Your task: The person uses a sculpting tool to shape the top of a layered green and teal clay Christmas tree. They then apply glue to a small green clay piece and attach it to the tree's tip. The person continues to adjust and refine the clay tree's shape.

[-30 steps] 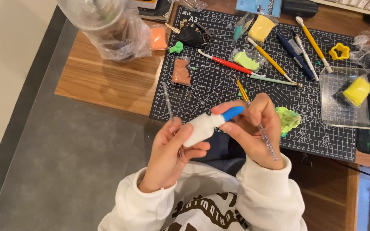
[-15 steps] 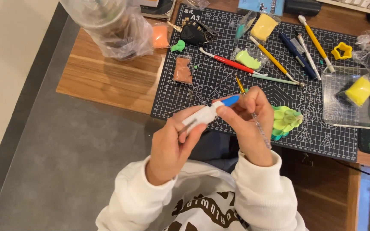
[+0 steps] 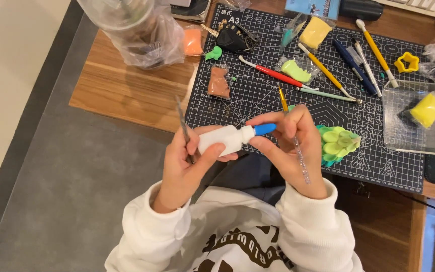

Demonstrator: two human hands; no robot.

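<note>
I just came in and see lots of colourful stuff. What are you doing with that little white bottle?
A person sits at a desk with a small white bottle in the left hand. The right hand pinches its blue cap, which is on the bottle. Each hand also has a thin tool tucked in it. Just beside the hands, on the cutting mat, sits a green and teal clay piece. Farther back lie bagged lumps of clay, sculpting tools and a yellow star cutter.

Between the hands, the white bottle (image 3: 221, 141) looks smooth matt plastic, its blue cap (image 3: 265, 129) glossy. Beyond them, the ruled cutting mat (image 3: 258, 95) is matt; the wooden counter (image 3: 127, 90) shows satin grain.
</note>
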